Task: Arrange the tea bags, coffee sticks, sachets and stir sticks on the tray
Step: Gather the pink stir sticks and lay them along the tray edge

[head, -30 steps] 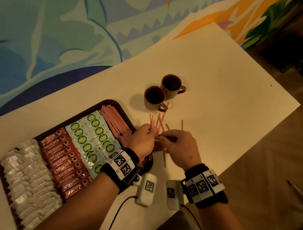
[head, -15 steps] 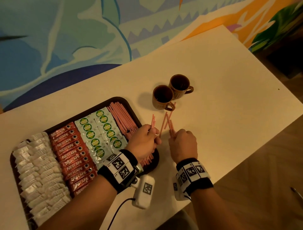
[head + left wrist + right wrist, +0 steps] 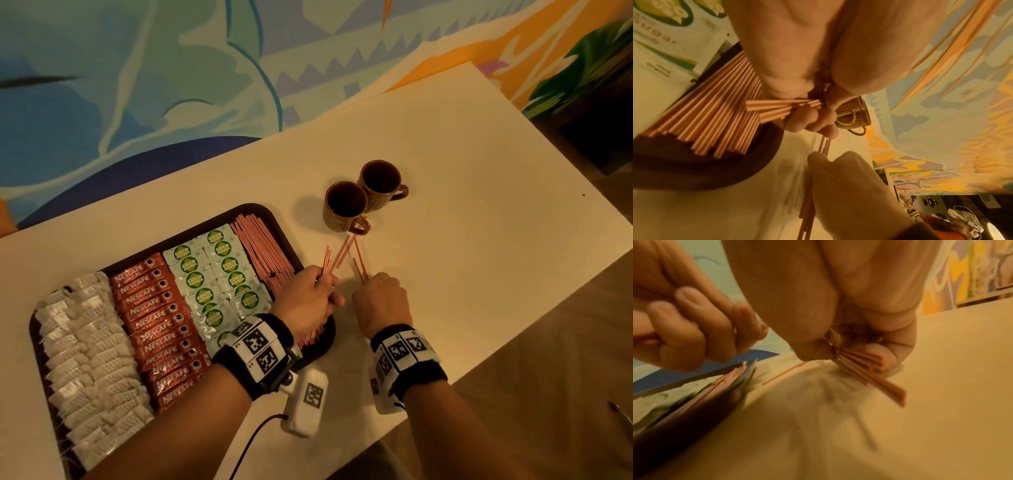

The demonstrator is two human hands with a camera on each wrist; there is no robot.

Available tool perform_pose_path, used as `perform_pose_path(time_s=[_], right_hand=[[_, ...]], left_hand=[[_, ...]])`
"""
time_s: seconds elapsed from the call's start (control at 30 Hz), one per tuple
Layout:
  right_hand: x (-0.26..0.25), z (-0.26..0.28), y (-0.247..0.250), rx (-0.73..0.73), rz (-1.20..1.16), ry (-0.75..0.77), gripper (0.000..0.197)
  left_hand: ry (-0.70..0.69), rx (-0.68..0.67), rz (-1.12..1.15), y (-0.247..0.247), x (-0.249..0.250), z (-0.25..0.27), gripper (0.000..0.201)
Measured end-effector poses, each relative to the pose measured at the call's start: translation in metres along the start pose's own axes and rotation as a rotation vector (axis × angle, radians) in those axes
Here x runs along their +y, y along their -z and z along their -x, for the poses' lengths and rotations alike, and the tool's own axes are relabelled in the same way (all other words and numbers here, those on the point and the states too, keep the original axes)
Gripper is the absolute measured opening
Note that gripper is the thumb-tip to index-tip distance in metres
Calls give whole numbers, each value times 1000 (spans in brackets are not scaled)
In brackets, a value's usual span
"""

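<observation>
A dark brown tray (image 3: 329, 334) holds rows of white tea bags (image 3: 85, 356), red coffee sticks (image 3: 154, 322), green-and-white sugar sachets (image 3: 219, 277) and a pile of pink stir sticks (image 3: 263, 253). My left hand (image 3: 310, 298) hovers at the tray's right edge and grips a small bunch of stir sticks (image 3: 781, 107) that fan upward. My right hand (image 3: 382, 301), just right of it on the table, grips another bunch of stir sticks (image 3: 863, 369). One loose stick (image 3: 785, 373) lies on the table between the hands.
Two brown cups (image 3: 346, 205) (image 3: 382, 180) stand touching each other just beyond the hands. The white table (image 3: 479, 222) stretches to the right, with its front edge close behind my right wrist. A painted wall runs along the far side.
The sticks scattered on the table have been gathered into both hands. My hands have drawn slightly apart, each holding its own bunch more upright.
</observation>
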State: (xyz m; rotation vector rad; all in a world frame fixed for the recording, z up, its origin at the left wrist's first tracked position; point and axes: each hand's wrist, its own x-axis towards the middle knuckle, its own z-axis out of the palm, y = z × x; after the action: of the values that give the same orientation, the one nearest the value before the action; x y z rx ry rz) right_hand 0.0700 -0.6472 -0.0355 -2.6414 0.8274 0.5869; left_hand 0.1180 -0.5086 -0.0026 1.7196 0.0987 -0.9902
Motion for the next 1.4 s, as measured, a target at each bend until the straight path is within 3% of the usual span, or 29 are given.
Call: perform_pose_path(time_s=[0.17,0.23,0.4,0.53,0.63,0.77,0.87,0.97,1.03,1.13,1.4], right_hand=[[7,17,16,-67,-309,-68,23],[7,22,23,-97,-457,-53,30],[-6,37,36,-110,-576,33,31],[-14,43,38,-56,-432,155,25],[-9,46,42,-103,-582,196,22],[-5,32,41,-3,-862,0,16],[-13,5,35,86,-782,-156,17],[-33,-21,30,101,-645,-196,31],[-49,-33,24,99,-521,-202,34],[-62,-40,20,112,-346,-182,22],[-58,-39,19,30,-128,-166,24]], left_hand=[[-9,10,-26,-11,-1,-2,22],[-18,6,-35,-16,-2,-3,26],[68,-98,204,-27,-1,-3,58],[87,-67,262,-26,-2,-4,49],[53,-5,215,-18,-4,-1,44],[74,42,304,-4,-4,3,33],[79,42,422,7,-3,7,27],[61,48,437,14,-3,10,26],[49,52,443,18,-5,13,27],[29,57,429,24,-7,17,27],[-20,72,382,42,-14,21,27]])
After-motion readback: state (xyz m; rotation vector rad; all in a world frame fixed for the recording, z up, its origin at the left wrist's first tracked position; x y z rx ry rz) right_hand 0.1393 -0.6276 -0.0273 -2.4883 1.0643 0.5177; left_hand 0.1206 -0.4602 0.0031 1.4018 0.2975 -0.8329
